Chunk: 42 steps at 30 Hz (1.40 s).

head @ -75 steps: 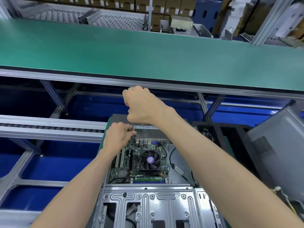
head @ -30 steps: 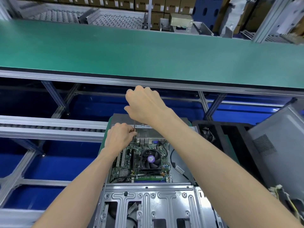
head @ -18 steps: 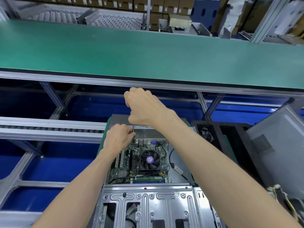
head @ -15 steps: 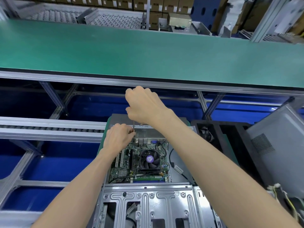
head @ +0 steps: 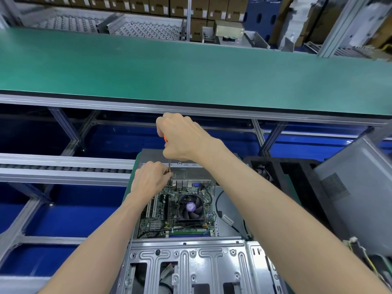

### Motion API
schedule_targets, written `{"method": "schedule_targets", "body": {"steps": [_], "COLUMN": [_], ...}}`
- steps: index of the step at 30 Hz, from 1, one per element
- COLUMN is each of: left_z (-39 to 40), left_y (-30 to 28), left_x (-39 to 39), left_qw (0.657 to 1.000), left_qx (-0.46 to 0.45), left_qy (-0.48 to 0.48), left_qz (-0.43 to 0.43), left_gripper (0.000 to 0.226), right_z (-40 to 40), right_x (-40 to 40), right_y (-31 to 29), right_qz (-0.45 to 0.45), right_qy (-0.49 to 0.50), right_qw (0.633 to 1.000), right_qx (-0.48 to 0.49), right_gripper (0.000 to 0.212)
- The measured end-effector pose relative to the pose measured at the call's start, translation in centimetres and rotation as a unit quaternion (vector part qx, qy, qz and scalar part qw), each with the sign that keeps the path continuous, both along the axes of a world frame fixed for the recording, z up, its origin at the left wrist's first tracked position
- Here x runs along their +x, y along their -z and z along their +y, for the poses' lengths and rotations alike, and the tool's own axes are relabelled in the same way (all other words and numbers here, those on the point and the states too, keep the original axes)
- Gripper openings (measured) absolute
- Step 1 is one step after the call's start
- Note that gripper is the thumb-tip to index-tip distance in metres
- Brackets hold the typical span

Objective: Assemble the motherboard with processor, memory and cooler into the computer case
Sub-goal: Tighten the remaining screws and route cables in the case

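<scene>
The green motherboard point(head: 158, 219) lies flat inside the open grey computer case point(head: 188, 264), with its black cooler fan point(head: 191, 207) and a memory stick point(head: 187, 230) along the near edge. My right hand point(head: 184, 137) grips the orange handle of a screwdriver point(head: 169, 166) held upright over the board's far left corner. My left hand point(head: 151, 179) pinches the thin metal shaft low down, just above the board. The screwdriver tip is hidden behind my left fingers.
A green conveyor belt point(head: 191, 66) runs across above the case. A roller rail point(head: 63, 166) lies to the left. A black foam tray point(head: 282, 172) and a grey case side panel point(head: 356, 192) stand to the right. Loose wires point(head: 360, 251) hang at the lower right.
My right hand has twisted slightly back and forth on the screwdriver handle, staying over the same corner. My left hand has kept its hold on the shaft.
</scene>
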<state>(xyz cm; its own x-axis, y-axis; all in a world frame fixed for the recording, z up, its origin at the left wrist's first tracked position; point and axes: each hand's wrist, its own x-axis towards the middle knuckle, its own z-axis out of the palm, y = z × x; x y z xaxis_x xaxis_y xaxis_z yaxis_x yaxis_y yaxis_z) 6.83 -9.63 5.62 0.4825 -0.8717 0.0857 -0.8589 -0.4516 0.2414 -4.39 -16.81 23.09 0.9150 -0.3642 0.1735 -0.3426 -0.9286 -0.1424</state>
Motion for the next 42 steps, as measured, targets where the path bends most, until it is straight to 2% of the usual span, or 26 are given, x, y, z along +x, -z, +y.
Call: {"method": "schedule_targets", "body": {"steps": [2, 5, 10, 12, 14, 18, 23, 27, 29, 31, 36, 40, 42], "left_z": [0.0, 0.1, 0.0, 0.0, -0.1, -0.1, -0.2, -0.2, -0.1, -0.1, -0.2, -0.2, -0.2], "left_y": [0.0, -0.1, -0.1, 0.0, 0.0, 0.1, 0.4, 0.5, 0.5, 0.5, 0.3, 0.3, 0.3], "left_x": [0.0, -0.1, -0.1, 0.0, 0.0, 0.0, 0.1, 0.3, 0.2, 0.1, 0.0, 0.1, 0.0], "left_qw": [1.000, 1.000, 1.000, 1.000, 1.000, 1.000, 1.000, 1.000, 1.000, 0.999, 1.000, 1.000, 1.000], "left_qx": [0.001, -0.001, -0.002, 0.002, 0.007, 0.005, 0.012, 0.006, 0.010, 0.013, 0.010, 0.012, 0.014], "left_qy": [0.002, 0.008, 0.000, 0.003, 0.009, 0.001, 0.016, 0.009, 0.017, 0.018, 0.007, 0.014, 0.011], "left_qz": [-0.005, -0.011, -0.004, -0.009, -0.014, -0.015, -0.021, -0.020, -0.024, -0.025, -0.015, -0.018, -0.016], "left_gripper": [0.030, 0.029, 0.027, 0.027, 0.029, 0.032, 0.030, 0.029, 0.027, 0.027, 0.027, 0.027, 0.028], "right_z": [0.2, 0.4, 0.3, 0.4, 0.5, 0.2, 0.5, 0.2, 0.3, 0.4, 0.1, 0.3, 0.1], "right_x": [0.1, 0.1, -0.1, 0.0, 0.1, 0.2, 0.2, 0.2, 0.2, 0.3, 0.5, 0.3, 0.2], "right_y": [0.3, 0.6, 0.1, 0.4, 0.6, 0.5, 1.1, 0.4, 0.9, 1.1, 0.3, 0.7, 0.6], "right_qz": [-0.006, -0.015, -0.001, -0.010, -0.021, -0.013, -0.024, -0.007, -0.019, -0.028, 0.002, -0.022, -0.011], "right_qy": [0.018, 0.050, -0.006, 0.026, 0.050, -0.001, 0.051, -0.010, 0.023, 0.056, -0.012, 0.053, 0.043], "right_qw": [1.000, 0.994, 1.000, 0.998, 0.993, 0.999, 0.991, 0.999, 0.996, 0.989, 1.000, 0.991, 0.993], "right_qx": [-0.021, -0.092, -0.020, -0.063, -0.105, -0.040, -0.125, -0.042, -0.084, -0.132, -0.027, -0.118, -0.110], "right_gripper": [0.014, 0.024, 0.025, 0.017, 0.020, 0.026, 0.027, 0.024, 0.019, 0.022, 0.025, 0.015, 0.021]}}
